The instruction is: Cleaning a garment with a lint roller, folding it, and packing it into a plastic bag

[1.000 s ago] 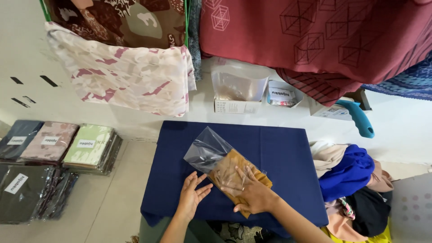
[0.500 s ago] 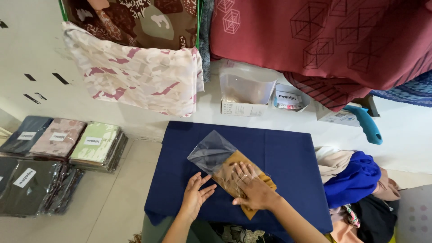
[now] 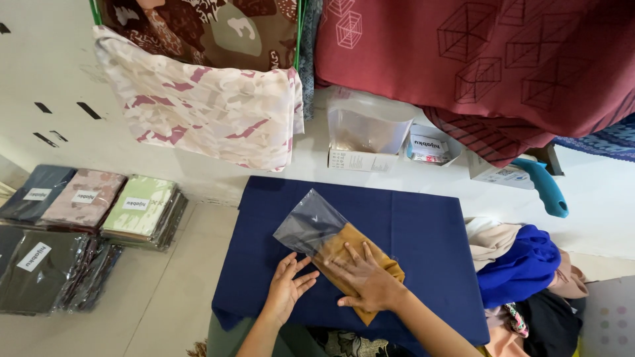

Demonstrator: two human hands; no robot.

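Note:
A clear plastic bag [image 3: 311, 226] lies on a dark blue cloth-covered table [image 3: 423, 225]. A folded mustard-yellow cloth [image 3: 344, 254] sits partly inside the bag, its near end sticking out. My right hand [image 3: 367, 281] lies flat on top of the yellow cloth, fingers spread. My left hand [image 3: 288, 287] rests flat on the blue cloth beside the bag's near left edge, fingers apart, touching or almost touching the bag.
Patterned fabrics [image 3: 205, 106] and a dark red cloth [image 3: 489, 59] hang above. Small boxes and a clear container [image 3: 367, 132] stand behind the table. Packaged folded cloths [image 3: 86, 205] are stacked on the floor at left. A pile of loose clothes [image 3: 519, 264] lies at right.
My right hand has gone from gripping the bag's side to lying flat on the yellow cloth. The bag now rests flatter on the table. The camera view shifted slightly.

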